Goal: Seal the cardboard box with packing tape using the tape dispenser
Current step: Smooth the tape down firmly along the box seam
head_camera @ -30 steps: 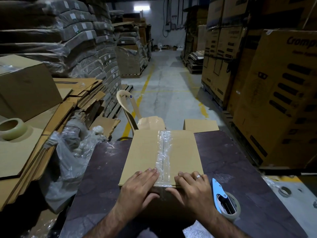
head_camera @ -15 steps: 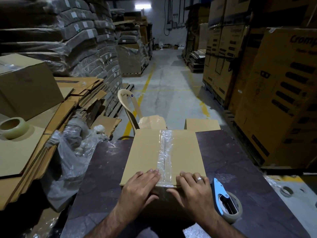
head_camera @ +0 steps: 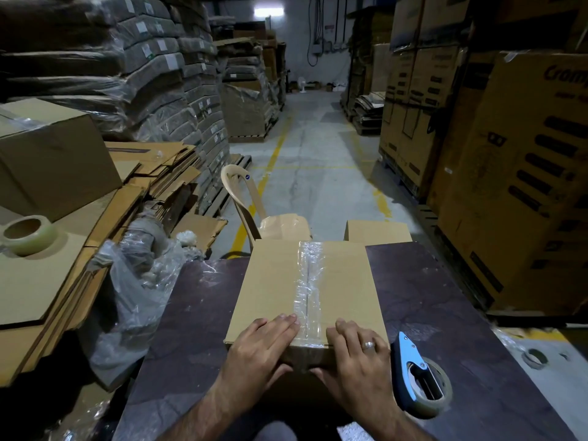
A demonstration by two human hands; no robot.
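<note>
A closed cardboard box [head_camera: 270, 281] sits on the dark table [head_camera: 445, 297], a strip of clear packing tape [head_camera: 308, 281] running along its centre seam. My left hand [head_camera: 264, 348] and my right hand [head_camera: 356, 351] lie flat on the box's near edge, one on each side of the tape, fingers straight, thumbs down the near face. A blue tape dispenser [head_camera: 420, 377] with a roll of tape lies on the table just right of my right hand.
A spare tape roll [head_camera: 27, 233] rests on flattened cartons at left, above crumpled plastic wrap [head_camera: 136, 288]. A plastic chair [head_camera: 251, 205] and a small box [head_camera: 377, 230] stand beyond the table. Large cartons [head_camera: 515, 170] line the right of the aisle.
Both hands stay pressed on the box's near edge. Box and dispenser have not moved on the table.
</note>
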